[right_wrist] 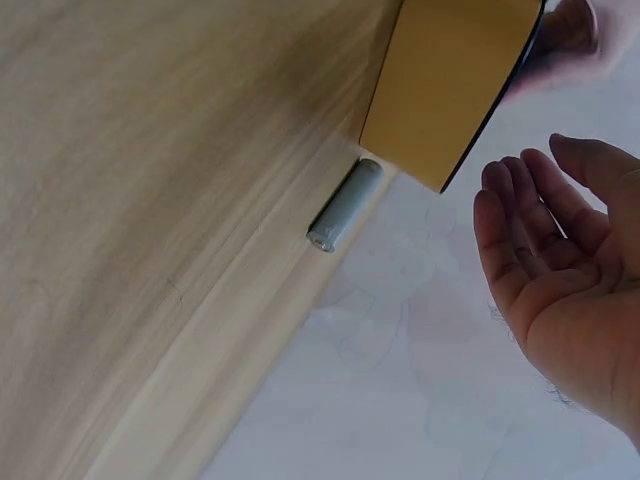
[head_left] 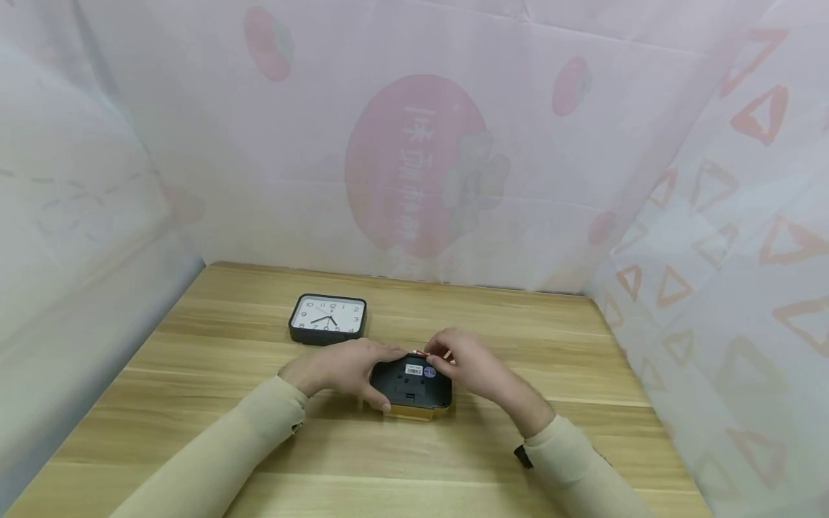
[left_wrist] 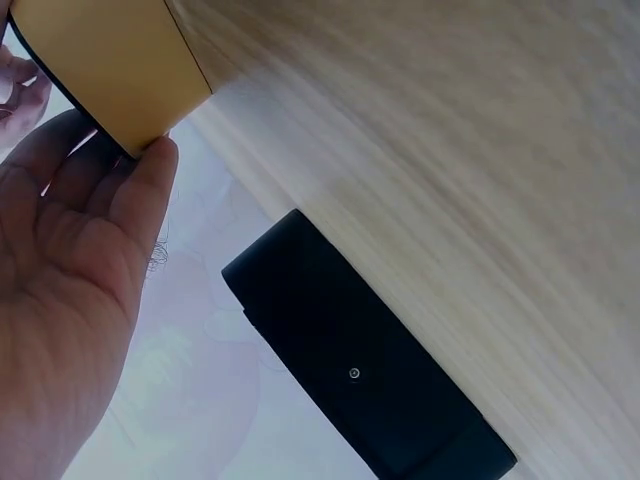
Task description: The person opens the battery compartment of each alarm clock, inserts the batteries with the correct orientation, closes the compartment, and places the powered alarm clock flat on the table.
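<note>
A clock-sized device with a black back (head_left: 395, 381) and gold sides lies back up on the table. In the head view my left hand (head_left: 352, 367) grips its left end, thumb at the near side, fingers at the far edge. Gold casing (left_wrist: 125, 70) shows at the left fingertips in the left wrist view. My right hand (head_left: 473, 363) pinches a small red strip (head_left: 422, 353) at the device's far edge, thumb and forefinger close together. The other fingers of the right hand (right_wrist: 560, 240) curl loosely beside the casing (right_wrist: 455, 80) in the right wrist view.
A black-framed clock (head_left: 329, 316) lies face up behind my left hand; its dark side (left_wrist: 370, 350) shows in the left wrist view. One battery (right_wrist: 346, 205) lies on the wooden table (head_left: 518, 316) near the gold casing. Printed cloth walls (head_left: 311, 180) stand around the table.
</note>
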Action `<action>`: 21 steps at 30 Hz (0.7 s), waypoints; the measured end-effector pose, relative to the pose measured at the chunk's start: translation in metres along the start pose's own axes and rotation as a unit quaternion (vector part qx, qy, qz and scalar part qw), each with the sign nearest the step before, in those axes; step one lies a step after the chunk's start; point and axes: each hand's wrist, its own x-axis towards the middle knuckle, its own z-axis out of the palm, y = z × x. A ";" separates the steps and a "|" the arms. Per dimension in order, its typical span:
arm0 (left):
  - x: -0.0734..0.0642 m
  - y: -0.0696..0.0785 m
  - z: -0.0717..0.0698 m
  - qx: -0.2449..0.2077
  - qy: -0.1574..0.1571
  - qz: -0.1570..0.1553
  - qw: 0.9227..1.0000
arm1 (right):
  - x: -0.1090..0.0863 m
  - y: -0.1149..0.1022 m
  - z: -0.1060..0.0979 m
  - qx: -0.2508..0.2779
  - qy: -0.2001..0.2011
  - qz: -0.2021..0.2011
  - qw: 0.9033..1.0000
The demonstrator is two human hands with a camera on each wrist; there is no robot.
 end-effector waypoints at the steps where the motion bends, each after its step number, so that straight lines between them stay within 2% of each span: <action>1: 0.000 -0.001 0.000 -0.001 0.000 0.002 1.000 | 0.000 -0.001 0.002 -0.012 -0.001 -0.009 1.000; 13: -0.002 -0.004 0.002 -0.011 0.002 0.007 1.000 | -0.004 -0.015 0.024 -0.106 -0.028 -0.074 0.991; 17: -0.002 -0.004 0.002 -0.012 0.002 0.009 1.000 | -0.005 -0.020 0.028 -0.111 -0.030 -0.090 0.989; 21: -0.001 -0.004 0.002 -0.013 0.001 0.012 1.000 | -0.005 -0.021 0.030 -0.100 -0.046 -0.077 0.991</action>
